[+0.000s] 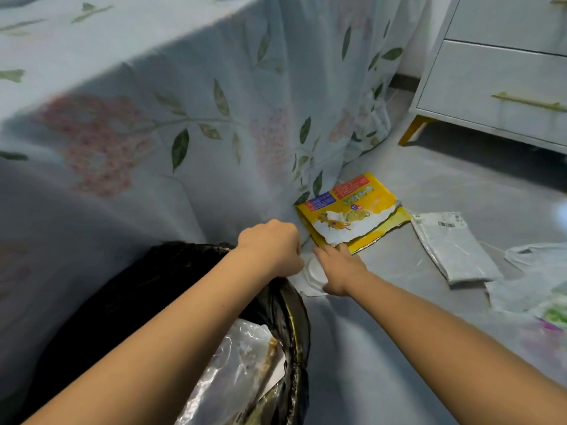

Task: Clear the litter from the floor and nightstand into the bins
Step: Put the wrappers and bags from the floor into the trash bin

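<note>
1. Bedspread (190, 96), pale blue with printed flowers and leaves, hangs down to the floor (383, 348) along the left and middle of the view.
2. Bin (294, 320), lined with a black bag, stands at lower left against the bedspread; a clear plastic bag (239, 363) and other scraps already lie inside, so part of the clearing looks done.
3. Left hand (273, 250) is just past the bin's far rim with its fingers (296, 251) curled under; whether they pinch the edge of the white paper or hold nothing I cannot tell.
4. White paper (311, 277) lies flat on the floor just beyond the bin, between the two hands.
5. Right hand (340, 268) lies on that paper with fingers straight and flat, its tips reaching the near edge of the torn yellow box (349, 210), which rests against the foot of the bedspread.
6. Step in hand, as I judge it: gathering floor litter beside the bin. The next move calls for closing on the paper, perhaps the box too, lifting, and a short carry back over the rim.
7. Further right lie a grey mailer (451, 250) and crumpled plastic bags (534, 280), not yet picked up.
8. Nightstand (497, 81), white with gold handles, stands at upper right; its top is out of view.
</note>
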`<state>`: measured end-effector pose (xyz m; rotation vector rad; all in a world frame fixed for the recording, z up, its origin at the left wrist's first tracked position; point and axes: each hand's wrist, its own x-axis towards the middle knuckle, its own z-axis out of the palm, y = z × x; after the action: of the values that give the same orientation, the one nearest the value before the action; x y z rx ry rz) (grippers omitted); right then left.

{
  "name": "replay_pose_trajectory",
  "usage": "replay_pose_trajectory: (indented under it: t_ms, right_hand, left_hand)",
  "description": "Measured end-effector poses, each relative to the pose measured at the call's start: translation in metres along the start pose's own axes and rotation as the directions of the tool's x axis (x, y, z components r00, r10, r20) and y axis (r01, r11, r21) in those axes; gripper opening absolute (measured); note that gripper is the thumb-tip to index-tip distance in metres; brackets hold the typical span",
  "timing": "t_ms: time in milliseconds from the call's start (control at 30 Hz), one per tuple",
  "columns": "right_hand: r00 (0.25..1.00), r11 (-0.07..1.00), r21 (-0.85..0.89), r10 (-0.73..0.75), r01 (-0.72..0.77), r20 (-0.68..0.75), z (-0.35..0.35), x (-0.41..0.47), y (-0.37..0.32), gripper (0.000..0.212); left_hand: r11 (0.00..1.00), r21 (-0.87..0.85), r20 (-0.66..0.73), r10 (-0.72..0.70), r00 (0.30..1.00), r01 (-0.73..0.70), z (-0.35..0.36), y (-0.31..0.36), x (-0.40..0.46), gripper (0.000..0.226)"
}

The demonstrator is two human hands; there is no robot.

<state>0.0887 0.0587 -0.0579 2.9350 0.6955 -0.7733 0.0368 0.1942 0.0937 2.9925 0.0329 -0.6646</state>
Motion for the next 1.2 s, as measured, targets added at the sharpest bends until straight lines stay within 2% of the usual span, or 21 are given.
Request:
replay_pose_trajectory:
  t_ms: [167,233,433,533,600,667,733,800,867,933,1000,1100,1133,1200]
  right_hand:
    - [1.000,0.997,-0.067,0.027,-0.026,0.011,0.012,-0.004,-0.001,0.099]
    - [0.998,0.996,-0.075,0.054,-0.052,0.019,0.020,-0.009,-0.003,0.097]
    - [0.998,0.989,0.134,0.064,-0.062,-0.008,0.031,-0.031,0.011,0.090]
    - [0.990,0.977,0.205,0.083,-0.058,-0.113,0.025,-0.054,0.029,0.085]
    - [0.971,0.970,0.235,0.119,-0.069,-0.206,0.020,-0.075,0.039,0.084]
    - [0.942,0.927,0.367,0.190,-0.079,-0.276,0.014,-0.097,0.047,0.084]
    - [0.917,0.802,0.596,0.255,-0.024,-0.306,0.007,-0.119,0.053,0.082]
    - [0.899,0.686,0.724,0.271,0.071,-0.344,-0.002,-0.141,0.055,0.080]
    - [0.852,0.621,0.757,0.268,0.204,-0.450,-0.011,-0.161,0.054,0.078]
    - [0.787,0.569,0.749,0.263,0.340,-0.557,-0.022,-0.176,0.049,0.075]
    - [0.731,0.549,0.709,0.238,0.442,-0.639,-0.031,-0.186,0.045,0.075]
    - [0.663,0.574,0.631,0.192,0.523,-0.724,-0.045,-0.191,0.039,0.078]
    - [0.654,0.580,0.613,0.172,0.537,-0.736,-0.047,-0.190,0.038,0.079]
    - [0.661,0.580,0.594,0.122,0.558,-0.740,-0.050,-0.189,0.037,0.081]
  left_hand:
    - [0.971,-0.220,-0.050,-0.106,0.993,0.092,-0.003,-0.003,0.003,0.037]
    - [0.961,-0.254,-0.066,-0.134,0.989,0.113,0.001,-0.005,0.003,0.040]
    - [0.957,-0.246,-0.059,-0.170,0.984,0.151,0.001,-0.002,0.001,0.037]
    - [0.953,-0.267,-0.052,-0.165,0.985,0.146,0.000,0.003,-0.004,0.036]
    - [0.949,-0.303,-0.078,-0.118,0.990,0.089,0.000,0.012,-0.010,0.037]
    - [0.939,-0.344,-0.110,-0.034,0.993,-0.006,0.000,0.025,-0.015,0.045]
    - [0.929,-0.358,-0.119,0.051,0.992,-0.091,0.001,0.040,-0.021,0.059]
    - [0.911,-0.395,-0.088,0.093,0.992,-0.121,0.004,0.055,-0.027,0.078]
    - [0.834,-0.548,-0.027,0.061,0.998,-0.066,0.004,0.066,-0.031,0.093]
    - [0.689,-0.724,0.048,0.009,0.999,0.029,0.002,0.072,-0.033,0.096]
    - [0.532,-0.844,0.110,0.045,0.993,0.069,-0.001,0.075,-0.037,0.084]
    - [0.308,-0.945,0.173,0.169,0.970,0.115,-0.004,0.073,-0.045,0.054]
    - [0.261,-0.956,0.194,0.200,0.960,0.138,-0.004,0.071,-0.047,0.052]
    - [0.231,-0.963,0.196,0.239,0.951,0.141,-0.006,0.068,-0.054,0.052]
